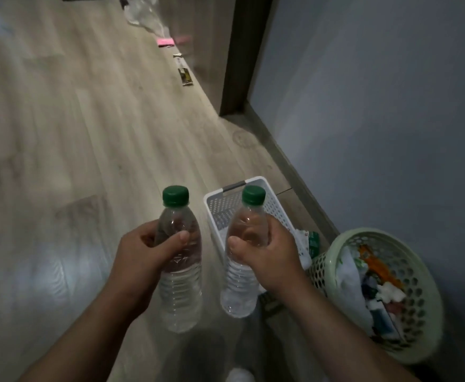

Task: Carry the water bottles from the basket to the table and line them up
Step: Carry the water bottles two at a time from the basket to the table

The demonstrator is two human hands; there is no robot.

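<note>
Two clear water bottles with green caps are held upright above the floor (88, 133), one in each of the hands. The left hand (148, 249) wraps its fingers and thumb round the upper body of the left bottle (180, 293), at about 7 o'clock from the middle of the view. The right hand (267, 252) grips the right bottle (239, 288) the same way, just below its shoulder, at about 5 o'clock. The two bottles stand side by side, near each other but apart. Directly beyond the right bottle, at 12 o'clock from it, a white basket (214, 208) with perforated walls sits on the pale wooden floor, partly hidden by the bottle and hand. At 3 o'clock from the right hand a round pale green basket (320, 271) stands against the grey wall (377, 106), filled with crumpled paper and coloured wrappers. Farther off, at 12 o'clock, a dark door frame (236, 64) rises from the floor. Beside it lie a small dark wrapper (185, 76), then a pink packet (166, 41), and farthest away a crumpled clear plastic bag (143, 15).
</note>
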